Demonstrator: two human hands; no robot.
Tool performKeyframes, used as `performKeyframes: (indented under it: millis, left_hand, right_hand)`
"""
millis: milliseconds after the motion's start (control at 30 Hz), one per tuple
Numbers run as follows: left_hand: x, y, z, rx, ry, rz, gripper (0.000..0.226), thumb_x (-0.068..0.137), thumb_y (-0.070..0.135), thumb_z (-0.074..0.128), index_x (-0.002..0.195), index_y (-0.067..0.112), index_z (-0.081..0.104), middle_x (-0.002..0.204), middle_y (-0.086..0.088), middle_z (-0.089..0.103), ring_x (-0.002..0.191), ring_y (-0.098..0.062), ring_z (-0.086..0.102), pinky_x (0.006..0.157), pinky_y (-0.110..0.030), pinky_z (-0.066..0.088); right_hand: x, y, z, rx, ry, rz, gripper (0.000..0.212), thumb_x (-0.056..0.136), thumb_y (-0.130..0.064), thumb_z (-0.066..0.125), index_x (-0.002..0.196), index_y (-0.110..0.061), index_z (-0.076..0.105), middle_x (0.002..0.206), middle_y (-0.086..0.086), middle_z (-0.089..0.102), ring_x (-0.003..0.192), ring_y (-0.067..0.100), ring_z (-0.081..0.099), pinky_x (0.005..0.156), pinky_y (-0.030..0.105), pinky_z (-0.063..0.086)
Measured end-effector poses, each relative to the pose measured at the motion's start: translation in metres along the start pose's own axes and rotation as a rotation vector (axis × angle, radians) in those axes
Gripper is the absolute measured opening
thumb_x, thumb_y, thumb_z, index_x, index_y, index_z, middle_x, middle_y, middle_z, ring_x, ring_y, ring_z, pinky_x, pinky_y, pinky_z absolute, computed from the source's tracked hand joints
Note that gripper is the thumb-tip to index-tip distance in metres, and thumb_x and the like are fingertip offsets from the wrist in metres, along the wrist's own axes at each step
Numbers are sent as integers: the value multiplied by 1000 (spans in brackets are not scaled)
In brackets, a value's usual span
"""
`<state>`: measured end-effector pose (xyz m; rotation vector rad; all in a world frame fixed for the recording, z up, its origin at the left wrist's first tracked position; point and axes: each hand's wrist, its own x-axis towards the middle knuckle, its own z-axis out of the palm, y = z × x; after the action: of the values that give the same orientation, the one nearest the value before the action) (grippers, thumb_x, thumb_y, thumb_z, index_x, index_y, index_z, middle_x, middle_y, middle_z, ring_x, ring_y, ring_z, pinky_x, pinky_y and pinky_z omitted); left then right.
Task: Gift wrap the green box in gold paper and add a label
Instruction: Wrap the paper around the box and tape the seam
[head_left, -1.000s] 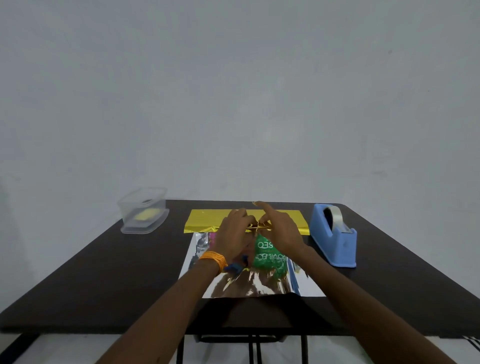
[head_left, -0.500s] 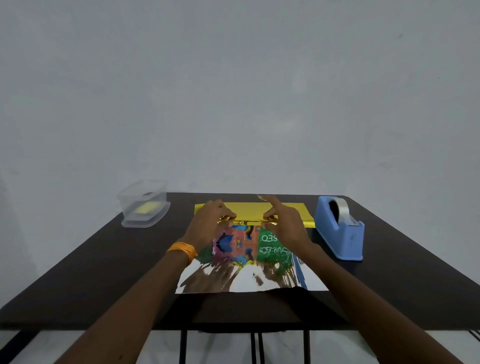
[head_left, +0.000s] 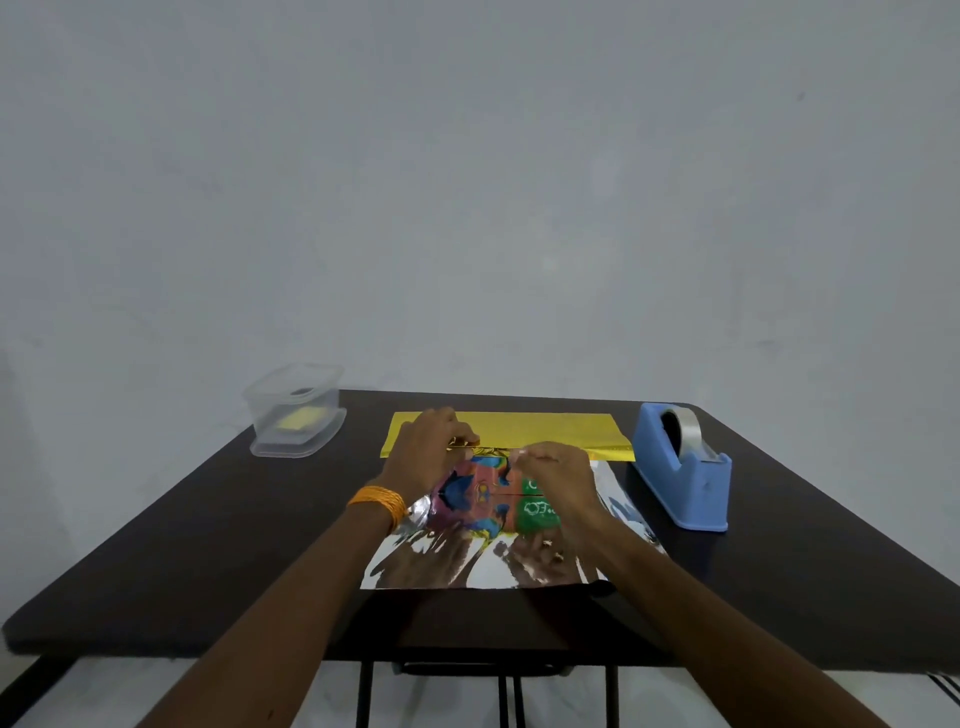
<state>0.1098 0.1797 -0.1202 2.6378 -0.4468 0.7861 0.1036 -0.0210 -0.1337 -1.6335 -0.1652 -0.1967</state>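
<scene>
Where your left hand (head_left: 428, 457) sits: pinching the gold paper (head_left: 545, 431) edge
Right hand (head_left: 563, 475): pinching the same edge (fingers curled)
Green box (head_left: 537, 514): beneath both hands

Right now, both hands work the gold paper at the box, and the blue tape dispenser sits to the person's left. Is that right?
No. The head view shows the blue tape dispenser on the person's right; the clear container is what sits left.

Glossy gold paper (head_left: 540, 431), matt dark table (head_left: 208, 519)
</scene>
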Motion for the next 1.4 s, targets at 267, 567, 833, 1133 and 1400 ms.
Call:
performKeyframes:
  millis: [267,567,833,1133,1400]
  left_hand:
    - [1,-3,3,3,-3,-7,23,89,26,70,112,22,73,101,2,60,97,-19,53,82,-41,48]
    - [0,-3,5,-3,7,-4,23,89,23,70,112,19,73,102,0,62,98,-19,54,83,-42,50]
    - [-1,-1,4,5,2,-6,23,90,25,69,112,19,73,102,0,61,98,-20,54,83,-41,50]
    - [0,1,2,33,-23,-9,22,91,24,68,113,21,72,101,0,60,97,-22,53,81,-43,48]
    - [1,2,2,55,-28,-22,24,92,24,67,115,20,71,103,-2,61,98,-22,54,80,-37,50]
  right_hand:
    - [6,14,6,50,24,134,16,86,-21,76,82,-5,75,82,0,74,86,17,66,70,30,50]
    - [8,14,17,59,150,173,19,87,-20,76,85,-2,72,79,4,71,69,11,65,43,20,45]
    - [6,14,20,-22,233,170,38,84,-30,80,84,6,68,66,4,67,54,11,64,42,21,46]
    - [11,16,-7,-741,180,90,44,79,-57,76,71,-15,63,68,-1,65,59,12,60,55,26,45]
    - [18,8,-24,-916,57,6,59,75,-68,72,58,-16,48,57,-2,52,53,15,49,51,25,36]
